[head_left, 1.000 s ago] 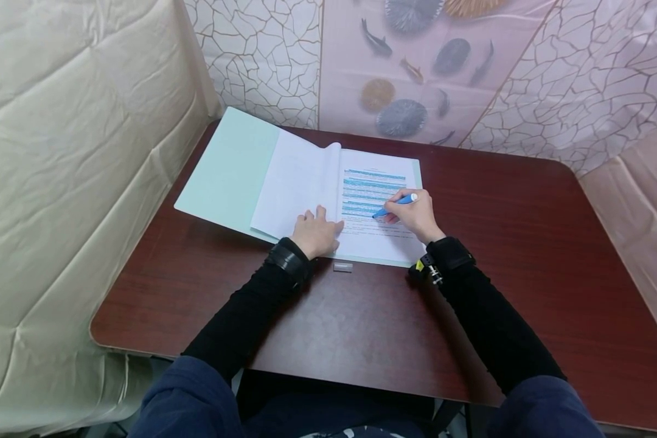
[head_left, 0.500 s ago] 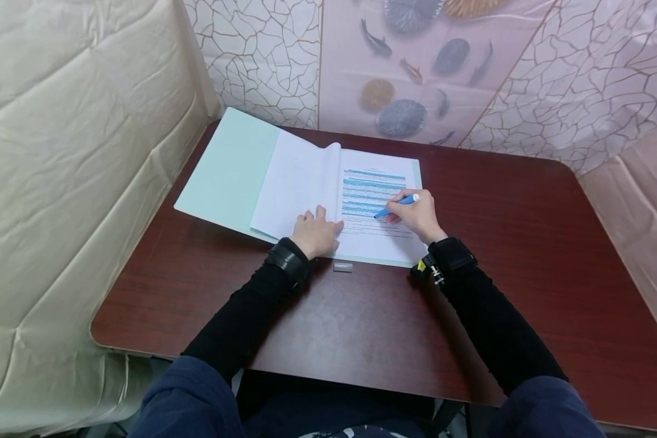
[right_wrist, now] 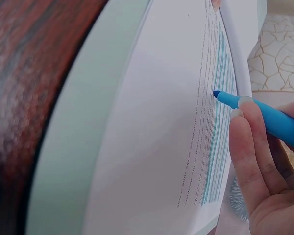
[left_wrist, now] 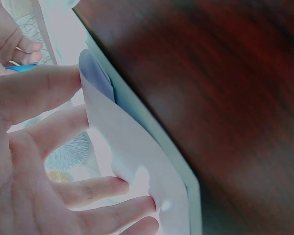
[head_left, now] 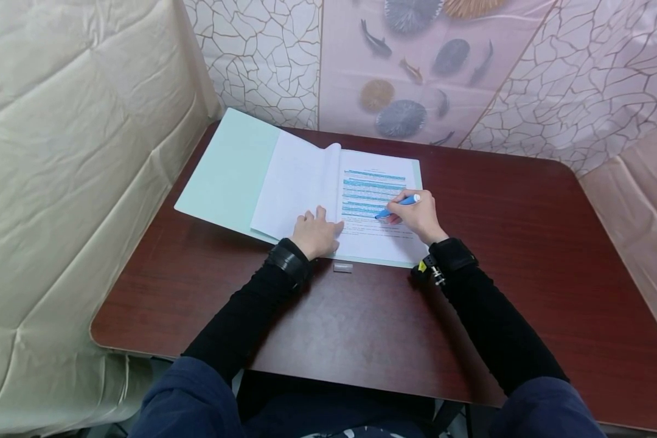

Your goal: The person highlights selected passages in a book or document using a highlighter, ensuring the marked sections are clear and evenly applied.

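Note:
My right hand (head_left: 418, 218) pinches a blue highlighter (right_wrist: 264, 115) with a white end. Its dark tip is right at the text lines of a printed page (head_left: 369, 243), whose upper rows carry blue highlighting. The page belongs to a stack in a pale green folder (head_left: 230, 167) lying open on the table. My left hand (head_left: 314, 233) rests with spread fingers at the lower inner part of the stack, by the fold. In the left wrist view its fingertips press on the curled, turned-over sheets (left_wrist: 132, 132).
A small grey cap-like piece (head_left: 342, 267) lies on the brown table (head_left: 361, 328) just below the folder's near edge. Patterned cloth (head_left: 394, 73) hangs behind the table, and a cream quilted cover (head_left: 87, 182) stands along the left side.
My right hand with the highlighter has shifted slightly to the right along the text line. The left hand and the folder stay where they were.

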Demonstrator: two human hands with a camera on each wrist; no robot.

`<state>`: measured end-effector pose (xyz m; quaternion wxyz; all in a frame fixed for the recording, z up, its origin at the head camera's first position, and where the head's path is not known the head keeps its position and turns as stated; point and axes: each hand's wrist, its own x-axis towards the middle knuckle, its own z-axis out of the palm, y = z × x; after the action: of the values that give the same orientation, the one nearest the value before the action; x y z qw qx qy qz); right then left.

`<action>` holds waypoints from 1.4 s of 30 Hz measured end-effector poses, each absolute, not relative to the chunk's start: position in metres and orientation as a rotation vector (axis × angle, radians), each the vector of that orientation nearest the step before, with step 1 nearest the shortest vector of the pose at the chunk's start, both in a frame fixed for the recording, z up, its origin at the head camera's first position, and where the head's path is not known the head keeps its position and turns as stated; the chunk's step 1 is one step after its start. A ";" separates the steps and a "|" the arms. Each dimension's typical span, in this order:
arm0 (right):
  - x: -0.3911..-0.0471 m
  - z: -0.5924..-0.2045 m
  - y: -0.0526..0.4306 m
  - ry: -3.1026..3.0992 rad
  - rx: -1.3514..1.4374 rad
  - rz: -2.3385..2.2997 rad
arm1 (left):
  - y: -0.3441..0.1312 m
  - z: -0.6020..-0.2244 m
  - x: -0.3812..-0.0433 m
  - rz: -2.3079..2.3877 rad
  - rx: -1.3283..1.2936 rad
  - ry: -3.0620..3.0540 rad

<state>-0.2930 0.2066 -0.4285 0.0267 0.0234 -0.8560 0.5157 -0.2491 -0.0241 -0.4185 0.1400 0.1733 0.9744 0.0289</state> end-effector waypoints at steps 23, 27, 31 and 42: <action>-0.291 -0.430 0.211 -2.631 0.112 1.573 | -0.023 -0.422 -0.251 0.095 0.501 2.821; -0.292 -0.431 0.212 -2.630 0.093 1.567 | -0.023 -0.421 -0.250 0.094 0.501 2.819; -0.292 -0.430 0.212 -2.622 0.081 1.566 | -0.023 -0.421 -0.250 0.093 0.501 2.820; -0.293 -0.432 0.214 -2.634 0.064 1.545 | -0.023 -0.421 -0.250 0.096 0.498 2.819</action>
<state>-0.2933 0.2138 -0.4316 0.0435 0.0210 -0.8616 0.5053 -0.2498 -0.0233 -0.4205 0.1382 0.1723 0.9747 0.0332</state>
